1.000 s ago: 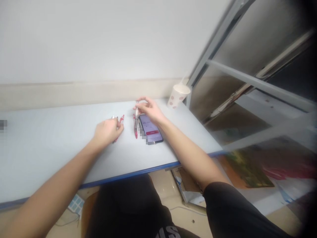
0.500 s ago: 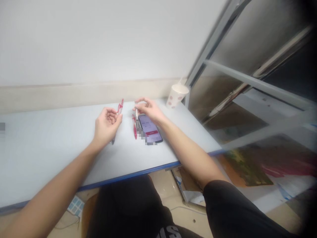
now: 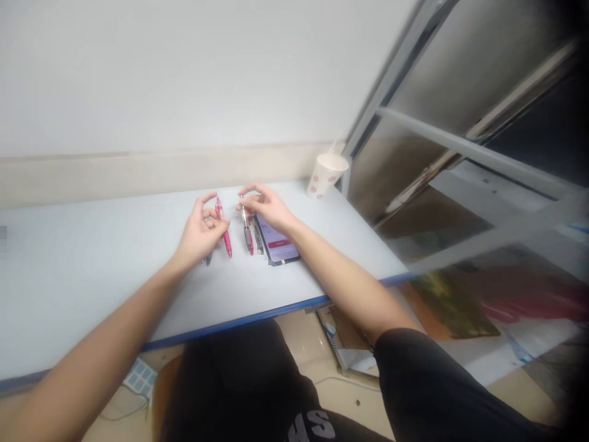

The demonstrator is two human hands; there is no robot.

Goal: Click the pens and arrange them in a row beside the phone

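My left hand [image 3: 202, 227] closes its thumb and fingers on a red pen [image 3: 227, 242], which tilts with its lower end toward me. Under that hand, dark pen ends [image 3: 208, 260] stick out over the table; the rest of them is hidden. To the right, my right hand [image 3: 267, 207] pinches the top of a grey-and-clear pen [image 3: 246, 224], held nearly upright in view. Just behind that pen shows part of another red pen [image 3: 251, 242]. A dark pen [image 3: 259, 236] lies along the left edge of a phone [image 3: 283, 245] with a lit screen, partly covered by my right hand.
A white paper cup [image 3: 326, 175] with red prints stands at the table's back right corner. The pale table [image 3: 105, 264] has a blue front edge and meets the wall behind. A metal frame with shelves [image 3: 460, 147] rises on the right.
My right hand has shifted left with the grey pen, away from the phone. In my left hand the red pen has turned, its red lower end now pointing toward me.
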